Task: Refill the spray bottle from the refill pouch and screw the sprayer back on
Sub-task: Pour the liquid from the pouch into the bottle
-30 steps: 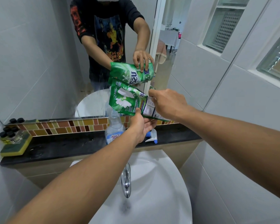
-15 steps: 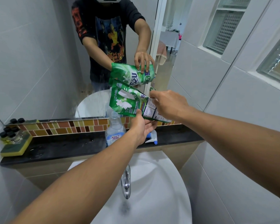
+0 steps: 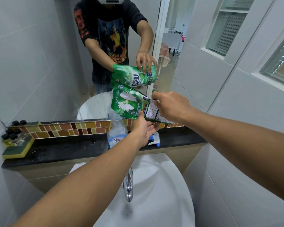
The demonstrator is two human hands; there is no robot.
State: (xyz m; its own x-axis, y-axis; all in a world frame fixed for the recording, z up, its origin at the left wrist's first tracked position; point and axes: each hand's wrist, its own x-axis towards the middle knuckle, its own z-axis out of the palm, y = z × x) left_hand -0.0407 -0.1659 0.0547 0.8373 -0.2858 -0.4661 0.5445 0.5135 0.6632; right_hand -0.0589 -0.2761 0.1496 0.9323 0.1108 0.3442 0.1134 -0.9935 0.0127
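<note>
The green refill pouch (image 3: 129, 102) is tipped on its side, its lower left corner just above the open neck of the clear spray bottle (image 3: 116, 131). That bottle stands uncapped on the black ledge (image 3: 69, 148). My left hand (image 3: 144, 128) grips the pouch from underneath at its middle. My right hand (image 3: 169, 106) holds the pouch's right end from above. The white and blue sprayer (image 3: 154, 140) lies on the ledge behind my left hand, partly hidden. Whether liquid flows cannot be made out.
A mirror (image 3: 88, 54) rises behind the ledge over a strip of brown mosaic tiles (image 3: 69, 128). Small dark-capped bottles (image 3: 11, 136) sit on a yellow-green sponge (image 3: 16, 151) at the left. Below are the white basin (image 3: 162, 194) and chrome tap (image 3: 128, 185). A tiled wall closes the right side.
The pouch and both hands have barely shifted; the pouch stays tipped over the bottle's neck.
</note>
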